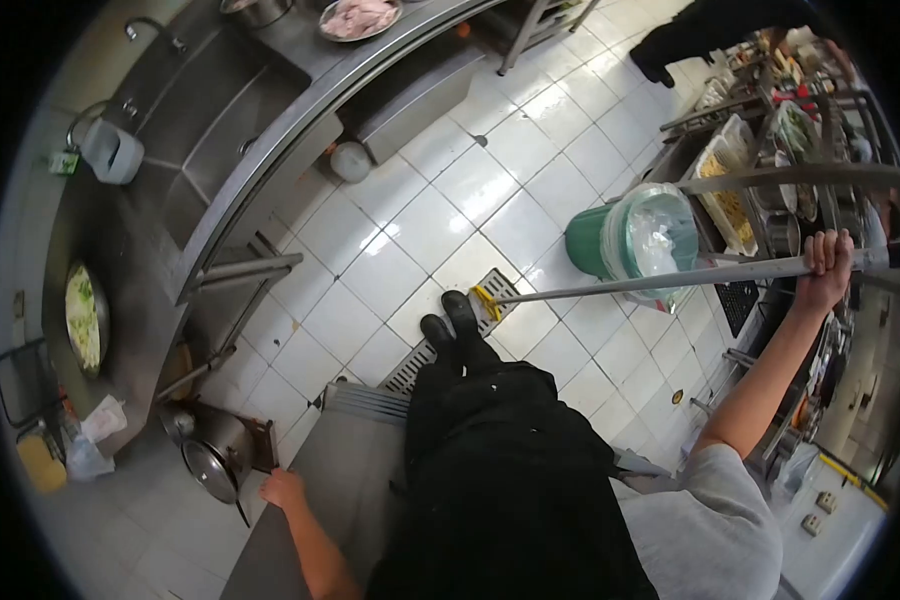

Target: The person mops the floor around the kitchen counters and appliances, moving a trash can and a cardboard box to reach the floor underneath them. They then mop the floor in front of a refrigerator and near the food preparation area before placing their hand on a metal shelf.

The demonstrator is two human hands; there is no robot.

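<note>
Right hand (826, 268) – fingers wrapped tight round metal pole (660, 281), its yellow end at floor drain (507, 284). Left hand (282, 489) on steel counter (345, 465) edge – can't tell finger state.

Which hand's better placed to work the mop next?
Probably right: the right hand grips the mop handle; the left hand rests on the steel counter, away from it.
</note>
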